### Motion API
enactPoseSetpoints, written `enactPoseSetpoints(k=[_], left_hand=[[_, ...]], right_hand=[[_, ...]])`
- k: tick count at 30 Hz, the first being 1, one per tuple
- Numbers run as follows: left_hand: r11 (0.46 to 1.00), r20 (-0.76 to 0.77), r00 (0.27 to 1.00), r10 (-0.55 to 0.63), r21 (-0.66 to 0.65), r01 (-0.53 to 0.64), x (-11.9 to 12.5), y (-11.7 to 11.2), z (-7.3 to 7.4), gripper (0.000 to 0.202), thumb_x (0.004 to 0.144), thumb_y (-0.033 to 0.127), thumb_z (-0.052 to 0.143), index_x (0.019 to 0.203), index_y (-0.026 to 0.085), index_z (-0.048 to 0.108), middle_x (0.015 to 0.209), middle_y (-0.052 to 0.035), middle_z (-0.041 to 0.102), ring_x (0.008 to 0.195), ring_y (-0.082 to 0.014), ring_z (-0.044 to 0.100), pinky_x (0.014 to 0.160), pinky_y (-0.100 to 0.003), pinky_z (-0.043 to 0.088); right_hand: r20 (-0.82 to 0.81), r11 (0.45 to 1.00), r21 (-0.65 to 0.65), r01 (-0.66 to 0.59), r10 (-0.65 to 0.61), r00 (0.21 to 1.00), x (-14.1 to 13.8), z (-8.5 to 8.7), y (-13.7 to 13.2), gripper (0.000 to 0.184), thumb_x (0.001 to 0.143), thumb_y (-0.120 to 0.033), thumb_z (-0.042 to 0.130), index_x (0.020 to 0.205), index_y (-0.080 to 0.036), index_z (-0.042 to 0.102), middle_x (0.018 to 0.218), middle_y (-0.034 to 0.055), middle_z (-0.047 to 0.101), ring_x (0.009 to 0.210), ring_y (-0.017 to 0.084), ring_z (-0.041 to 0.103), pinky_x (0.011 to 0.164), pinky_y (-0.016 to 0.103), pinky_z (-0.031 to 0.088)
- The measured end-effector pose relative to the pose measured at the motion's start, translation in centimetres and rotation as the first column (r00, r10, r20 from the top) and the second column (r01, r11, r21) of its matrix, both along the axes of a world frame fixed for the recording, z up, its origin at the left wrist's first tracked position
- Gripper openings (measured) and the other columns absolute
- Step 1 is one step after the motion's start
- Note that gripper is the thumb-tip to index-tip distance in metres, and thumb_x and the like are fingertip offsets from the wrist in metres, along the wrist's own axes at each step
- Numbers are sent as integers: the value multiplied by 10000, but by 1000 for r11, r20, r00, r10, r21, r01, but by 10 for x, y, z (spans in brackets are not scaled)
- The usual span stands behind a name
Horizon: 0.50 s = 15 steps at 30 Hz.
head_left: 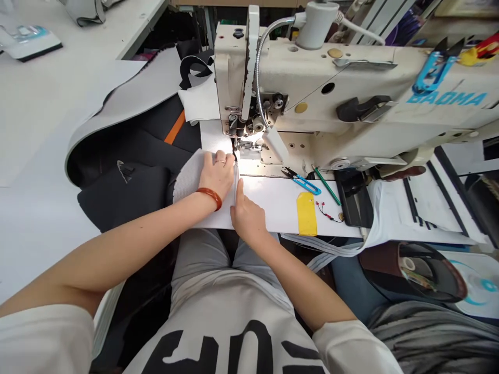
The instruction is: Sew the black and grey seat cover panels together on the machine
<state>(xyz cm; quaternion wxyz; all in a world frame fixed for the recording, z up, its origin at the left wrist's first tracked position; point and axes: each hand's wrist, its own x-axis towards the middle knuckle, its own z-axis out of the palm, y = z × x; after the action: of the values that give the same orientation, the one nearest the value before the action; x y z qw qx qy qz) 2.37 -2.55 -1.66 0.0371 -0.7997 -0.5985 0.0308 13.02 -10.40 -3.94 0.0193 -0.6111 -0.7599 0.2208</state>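
Pressing down on the pale ribbed fabric [186,179], the left hand [218,174] is lying mostly open, its fingers bending at the knuckles and spreading over the cloth rather than closing round it, seemingly so that the piece is lying flat beside the needle area [235,143]. Between four and five o'clock from it, the right hand [249,213] is extending its index finger along a narrow strip [236,179] at the fabric's edge, probably guiding its line; its other fingers are curling under, and I cannot tell whether they are pinching anything.

From between the hands, the strip is running toward twelve o'clock, to the sewing machine [312,78]. Between one and two, a gooseneck lamp [277,145] is pointing close in, presumably because the work there is fine. Between nine and ten, dark fabric [142,148] is spreading across the white table [35,223], which is supporting its bulk; whether it is joined to the pale piece, I cannot tell.

At three o'clock, blue snips [306,184] and a green pencil [326,185] are lying near the machine's base, likely for quick reach, with a yellow tag [307,213] lying nearer four. Far off at ten, an iron [29,44] is sitting well apart from the hands.
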Motion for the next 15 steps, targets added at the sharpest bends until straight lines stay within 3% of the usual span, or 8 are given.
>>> enactPoseSetpoints(k=[3, 6, 8, 11, 15], left_hand=[[987, -44, 997, 56, -147, -62, -3, -12, -1, 478, 941, 66, 215, 1252, 129, 572, 1188, -178, 578, 1136, -292, 523, 885, -402, 420], [972, -6, 999, 51, -230, -51, 0, -12, -7, 387, 951, 122, 326, 1270, 119, 546, 1198, -164, 574, 1076, -265, 581, 869, -357, 450], [974, 33, 998, 49, -225, -40, 0, -10, -10, 384, 945, 155, 386, 1306, 128, 518, 1183, -151, 577, 1057, -263, 602, 875, -353, 459], [977, 80, 996, 46, -212, -28, -3, -6, -12, 401, 931, 179, 420, 1322, 159, 511, 1173, -132, 578, 1019, -267, 623, 840, -356, 475], [984, 154, 987, 51, -177, -23, -6, -5, -17, 326, 941, 218, 388, 1203, 199, 582, 1278, -112, 541, 972, -246, 622, 758, -345, 479]], right_hand=[[-35, 998, -62, 34, -36, 999, 8, 4, 10, 815, 917, -267, 417, 1564, -67, -36, 1073, 171, 702, 905, 318, 668, 733, 404, 517], [-119, 985, -61, 159, -166, 979, 12, 4, 47, 831, 904, -370, 447, 1553, -68, 24, 1043, 153, 715, 960, 333, 651, 765, 416, 513], [-190, 978, -76, 195, -206, 960, 11, 0, 77, 786, 884, -349, 459, 1533, -76, 111, 1012, 140, 714, 939, 314, 649, 751, 394, 510], [-259, 992, -95, 83, -105, 960, 9, -5, 106, 670, 834, -216, 448, 1467, -83, 273, 995, 123, 703, 870, 268, 648, 713, 348, 496], [-125, 993, -4, -117, 115, 985, 8, -5, 104, 624, 802, -125, 454, 1418, -94, 357, 1007, 128, 702, 905, 287, 643, 726, 355, 473]])
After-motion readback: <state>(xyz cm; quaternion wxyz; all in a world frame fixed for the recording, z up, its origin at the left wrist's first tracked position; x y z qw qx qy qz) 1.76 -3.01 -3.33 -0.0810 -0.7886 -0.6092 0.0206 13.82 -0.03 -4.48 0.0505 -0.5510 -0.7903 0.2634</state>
